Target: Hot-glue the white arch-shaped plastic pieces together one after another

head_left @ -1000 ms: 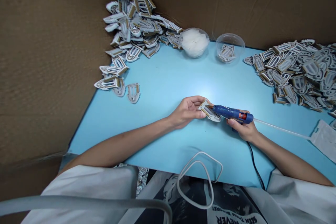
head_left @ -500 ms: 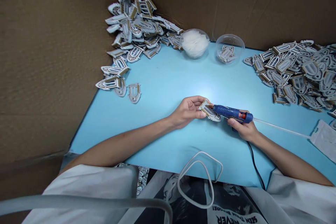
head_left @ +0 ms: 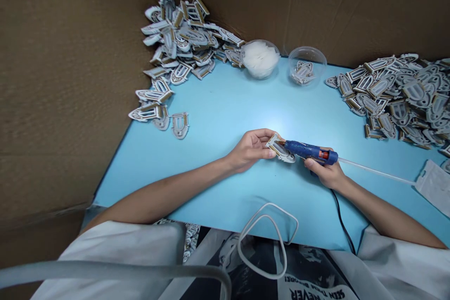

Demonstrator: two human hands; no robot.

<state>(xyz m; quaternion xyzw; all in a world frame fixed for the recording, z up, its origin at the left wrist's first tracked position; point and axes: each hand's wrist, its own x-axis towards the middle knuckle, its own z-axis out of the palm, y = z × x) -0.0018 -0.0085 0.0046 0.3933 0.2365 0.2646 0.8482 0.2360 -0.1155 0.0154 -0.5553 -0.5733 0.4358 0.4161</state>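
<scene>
My left hand pinches a small white and gold arch-shaped frame piece by its flat end, thumb below and fingers behind, above the middle of the table. A blue hot glue gun is gripped in my right hand. Its nozzle rests at the flat end of the frame piece, close to my left fingertips; whether it touches cannot be seen. From the back of the gun a long clear glue stick sticks out to the right. Part of the gun's handle is hidden by my right fingers.
Similar frame pieces form a heap at the back left and another heap at the right. Two clear tubs, one with white pieces, one with small parts, stand behind. A white cable loop hangs at the front edge; cardboard walls surround the table.
</scene>
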